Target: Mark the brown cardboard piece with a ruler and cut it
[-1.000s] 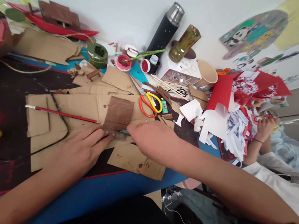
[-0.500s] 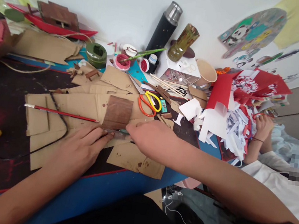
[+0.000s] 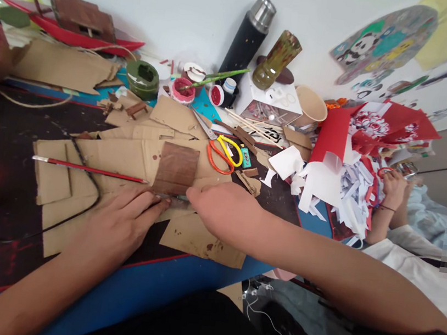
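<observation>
A brown-painted cardboard piece (image 3: 177, 167) lies on larger plain cardboard (image 3: 120, 157). My left hand (image 3: 127, 215) rests flat, its fingertips pressing at the painted piece's lower edge and on the end of a narrow clear strip (image 3: 179, 203), perhaps a ruler. At the strip's other end, my right hand (image 3: 222, 206) is closed in a fist at the painted piece's lower right corner. Whatever it grips is hidden by the fingers. A red pencil (image 3: 90, 169) lies left of the painted piece. Orange-and-yellow-handled scissors (image 3: 225, 155) lie just beyond my right hand.
Paint jars (image 3: 142, 79), a black flask (image 3: 248, 38) and a white box (image 3: 268, 104) line the wall. A red model boat (image 3: 81, 25) stands far left. Paper scraps (image 3: 351, 191) pile up at right, near another person's hand (image 3: 392, 191). A black cord (image 3: 97, 194) crosses the cardboard.
The view has shifted slightly. My right fist has moved a touch left along the painted piece's lower edge; my left hand stays in place.
</observation>
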### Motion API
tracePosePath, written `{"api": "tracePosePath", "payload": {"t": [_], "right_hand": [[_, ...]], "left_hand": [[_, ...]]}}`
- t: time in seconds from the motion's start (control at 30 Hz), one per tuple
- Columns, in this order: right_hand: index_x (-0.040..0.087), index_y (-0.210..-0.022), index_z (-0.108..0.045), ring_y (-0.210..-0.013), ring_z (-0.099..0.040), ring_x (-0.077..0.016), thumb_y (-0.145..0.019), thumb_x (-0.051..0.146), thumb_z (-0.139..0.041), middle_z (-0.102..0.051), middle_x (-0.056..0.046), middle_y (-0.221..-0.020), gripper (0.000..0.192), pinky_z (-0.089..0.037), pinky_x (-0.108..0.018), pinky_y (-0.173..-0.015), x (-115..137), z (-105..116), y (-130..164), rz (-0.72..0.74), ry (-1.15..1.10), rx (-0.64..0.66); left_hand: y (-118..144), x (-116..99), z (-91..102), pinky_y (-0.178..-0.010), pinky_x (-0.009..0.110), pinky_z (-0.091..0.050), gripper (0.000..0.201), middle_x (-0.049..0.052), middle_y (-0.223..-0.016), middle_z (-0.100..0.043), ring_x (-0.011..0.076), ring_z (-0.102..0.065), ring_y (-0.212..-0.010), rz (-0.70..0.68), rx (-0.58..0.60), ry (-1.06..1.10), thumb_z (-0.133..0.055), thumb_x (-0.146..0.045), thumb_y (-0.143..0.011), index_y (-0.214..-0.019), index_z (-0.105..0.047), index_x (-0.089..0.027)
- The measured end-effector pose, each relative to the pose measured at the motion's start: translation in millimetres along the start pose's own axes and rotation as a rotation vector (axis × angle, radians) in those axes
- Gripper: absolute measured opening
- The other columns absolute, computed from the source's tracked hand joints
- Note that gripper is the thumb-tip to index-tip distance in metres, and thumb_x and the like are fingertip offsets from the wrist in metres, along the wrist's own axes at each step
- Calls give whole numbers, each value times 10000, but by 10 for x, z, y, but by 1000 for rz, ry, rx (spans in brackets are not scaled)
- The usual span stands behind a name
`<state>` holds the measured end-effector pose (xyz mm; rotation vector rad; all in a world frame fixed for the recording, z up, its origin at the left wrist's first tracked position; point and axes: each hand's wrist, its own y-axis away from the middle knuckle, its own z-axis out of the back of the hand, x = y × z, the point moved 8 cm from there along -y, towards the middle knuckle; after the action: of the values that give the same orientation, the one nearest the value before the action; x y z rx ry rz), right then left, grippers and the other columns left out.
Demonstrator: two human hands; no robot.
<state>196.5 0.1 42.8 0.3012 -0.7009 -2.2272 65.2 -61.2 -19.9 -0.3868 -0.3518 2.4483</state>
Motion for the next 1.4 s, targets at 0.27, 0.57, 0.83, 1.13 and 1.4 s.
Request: {"api": "tracePosePath", "payload": {"t": [0.27, 0.57, 0.83, 1.13, 1.4], "right_hand": [[125, -1254, -698, -861, -780, -264, -1042, 9, -577, -822, -115, -917, 270, -433, -342, -644, 0, -14, -63, 2, -21, 15], [126, -1236, -708, -926, -787, -264, -1066, 29, -566, -835, -134, -1009, 242, -462, -346, -691, -56, 16, 1, 8, -2, -39], [141, -1218, -696, -898, -777, -258, -1064, 36, -551, -828, -113, -1000, 236, -405, -345, -642, -126, -20, 49, -4, -8, -78], [130, -1252, -711, -936, -767, -256, -1074, 25, -552, -829, -119, -1019, 260, -403, -355, -676, -72, 8, 30, -1, -4, -34], [130, -1205, -709, -861, -753, -241, -1051, 20, -595, -812, -112, -939, 221, -415, -341, -665, -60, -9, 31, -1, -23, -49]], "left_hand": [[31, 15, -53, -1070, 559, -599, 451, 178, -1189, -786, 378, -717, -1202, -3, 20, 20, -472, -77, -1054, -1409, -749, -98], [26, 26, -63, -1071, 505, -596, 452, 161, -1139, -789, 350, -723, -1185, -10, 7, -9, -459, -82, -1061, -1408, -747, -105], [55, 48, -102, -1110, 539, -584, 475, 141, -1187, -799, 350, -722, -1230, 8, 17, 13, -458, -102, -1061, -1440, -735, -176], [54, 59, -98, -1054, 530, -600, 460, 150, -1177, -798, 362, -720, -1223, 24, 1, 37, -454, -118, -1073, -1427, -745, -155], [58, 50, -99, -1094, 534, -582, 444, 162, -1209, -794, 363, -711, -1231, 13, 26, 41, -479, -105, -1064, -1419, -744, -131]]}}
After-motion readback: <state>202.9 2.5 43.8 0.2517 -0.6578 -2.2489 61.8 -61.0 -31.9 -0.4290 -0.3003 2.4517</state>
